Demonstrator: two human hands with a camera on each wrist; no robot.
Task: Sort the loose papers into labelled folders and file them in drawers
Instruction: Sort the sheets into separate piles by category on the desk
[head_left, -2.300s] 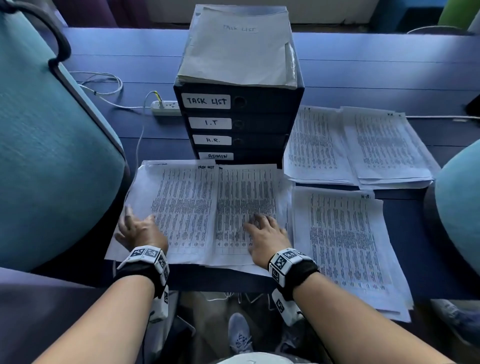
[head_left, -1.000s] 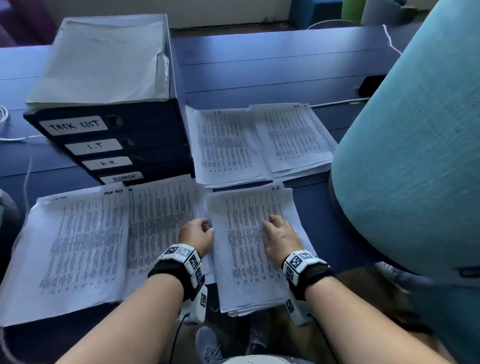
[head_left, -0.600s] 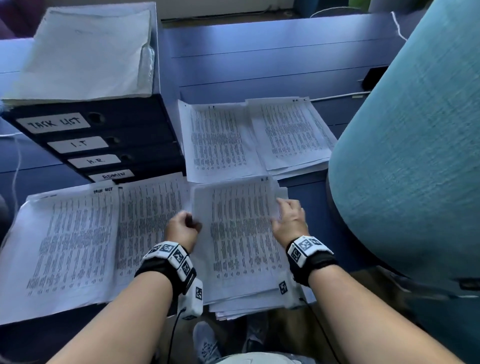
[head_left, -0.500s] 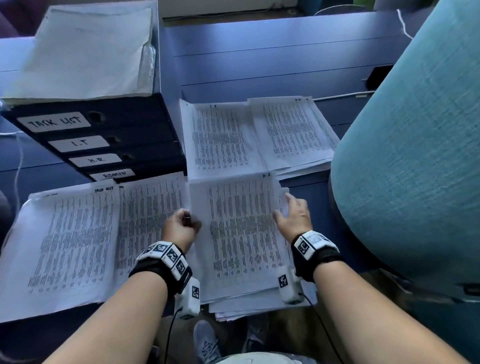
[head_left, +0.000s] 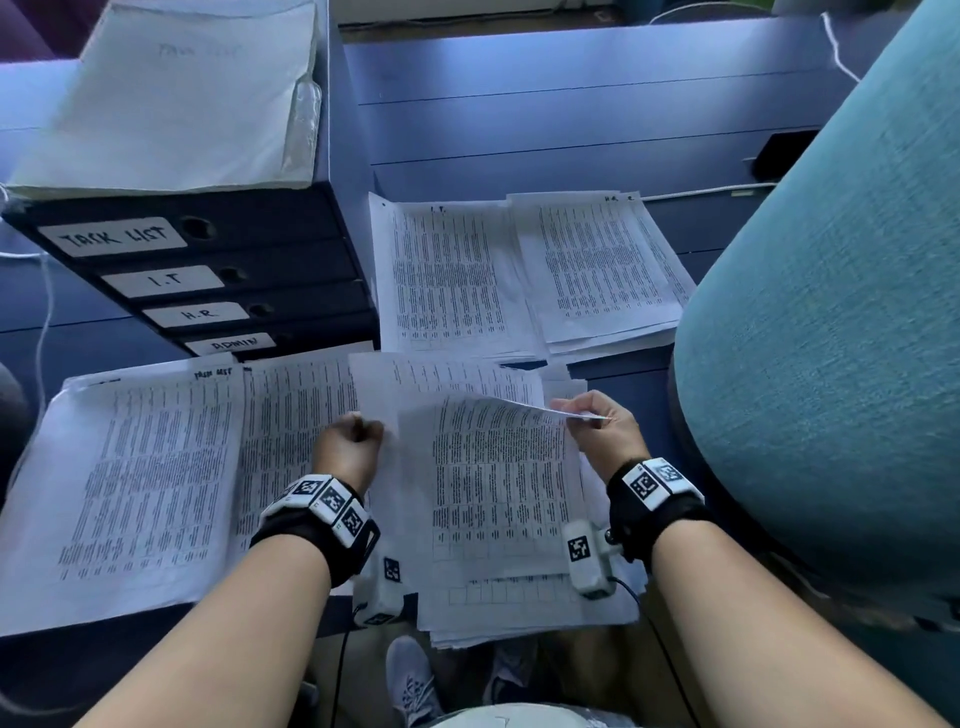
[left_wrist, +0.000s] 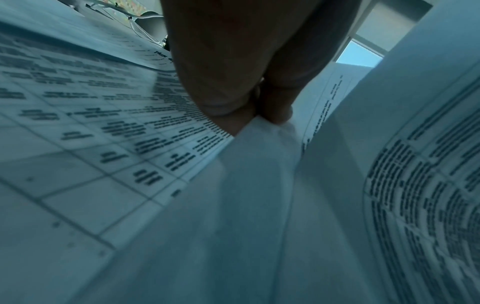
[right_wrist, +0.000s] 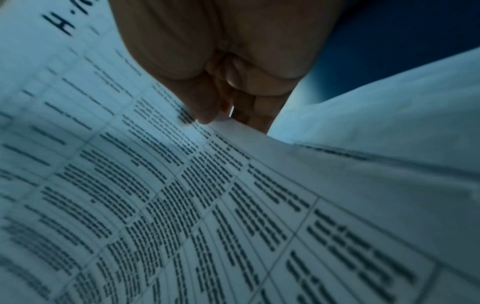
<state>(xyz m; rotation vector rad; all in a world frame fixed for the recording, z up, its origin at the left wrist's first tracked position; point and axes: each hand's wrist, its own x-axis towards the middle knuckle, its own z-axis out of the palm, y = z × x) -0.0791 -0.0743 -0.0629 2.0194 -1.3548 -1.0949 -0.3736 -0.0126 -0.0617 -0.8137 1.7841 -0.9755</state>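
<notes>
A stack of printed sheets (head_left: 519, 603) lies at the desk's near edge and overhangs it. Its top sheet (head_left: 493, 483) is lifted and curls toward me. My left hand (head_left: 371, 431) grips that sheet's left edge; in the left wrist view its fingers (left_wrist: 275, 111) pinch white paper (left_wrist: 246, 174). My right hand (head_left: 584, 415) pinches the raised top right corner; in the right wrist view the thumb (right_wrist: 202, 109) presses on the sheet (right_wrist: 182, 205), which is marked "H.R". The dark drawer unit (head_left: 291, 260), labelled TASK LIST, I.T, H.R and ADMIN, stands at the back left.
A pale folder (head_left: 171, 93) lies on top of the drawer unit. A wide paper pile (head_left: 145, 467) lies on the left, and two more piles (head_left: 447, 275) (head_left: 602, 260) behind the hands. A teal chair back (head_left: 831, 312) crowds the right side. A white cable (head_left: 44, 312) runs at the far left.
Both hands left the left pile and came to the right stack. They took hold of its top sheet, and its far edge now lifts and curls toward me.
</notes>
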